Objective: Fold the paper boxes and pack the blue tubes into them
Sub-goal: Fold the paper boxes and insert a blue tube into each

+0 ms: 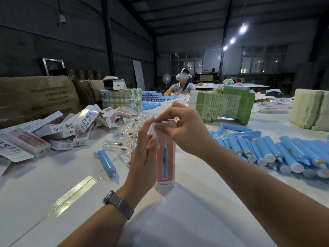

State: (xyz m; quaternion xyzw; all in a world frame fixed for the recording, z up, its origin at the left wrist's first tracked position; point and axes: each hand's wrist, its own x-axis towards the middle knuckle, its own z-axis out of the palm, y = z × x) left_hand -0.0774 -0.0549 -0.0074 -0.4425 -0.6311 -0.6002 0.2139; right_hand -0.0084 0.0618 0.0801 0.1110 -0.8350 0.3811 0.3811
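A tall white paper box (165, 163) with a red panel and a printed blue tube stands upright on the white table (178, 220). My left hand (144, 152) holds the box's left side, thumb on its front. My right hand (179, 129) pinches the flap at the box's top. One blue tube (106, 162) with an orange ring lies alone left of the box. A heap of blue tubes (277, 154) lies on the right. Folded boxes (58, 132) are piled at the left.
Clear plastic bits (124, 139) lie scattered behind the box. Green bundled packs (222, 106), a pale stack (309, 111) and brown cartons (35, 98) stand further back. Another person (181, 84) sits at the far end of the table beside more tubes (154, 97).
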